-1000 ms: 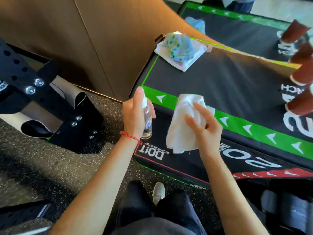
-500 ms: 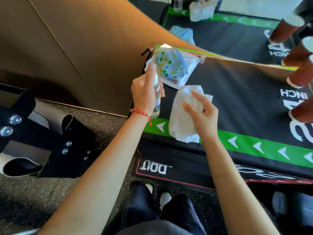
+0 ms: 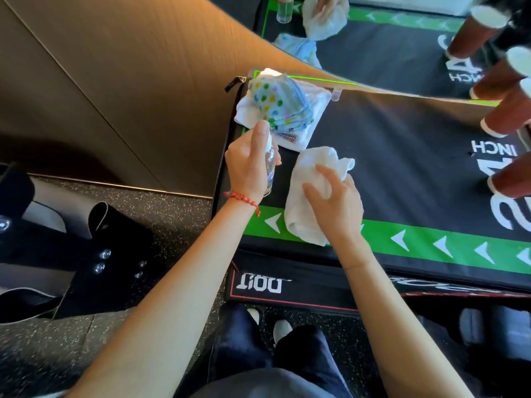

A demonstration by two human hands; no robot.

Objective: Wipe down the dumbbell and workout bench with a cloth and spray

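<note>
My left hand [image 3: 249, 165] grips a small clear spray bottle [image 3: 270, 168], index finger on its top, nozzle turned toward the cloth. My right hand [image 3: 334, 202] holds a crumpled white cloth [image 3: 309, 179] just to the right of the bottle. Both hover over the left end of a black padded box [image 3: 402, 168] with a green arrow stripe. No dumbbell shows clearly; dark rounded shapes sit at the bottom right [image 3: 488, 326].
A folded dotted cloth [image 3: 275, 101] lies on a white towel [image 3: 301, 130] at the box's back left corner. Brown paper cups [image 3: 505, 116] stand along the right. A mirror wall [image 3: 373, 38] rises behind. Black equipment with bolts [image 3: 86, 254] sits on the speckled floor at left.
Both hands have moved away from me over the box's top, from its near edge toward the dotted cloth. The bottle and white cloth stay in my hands.
</note>
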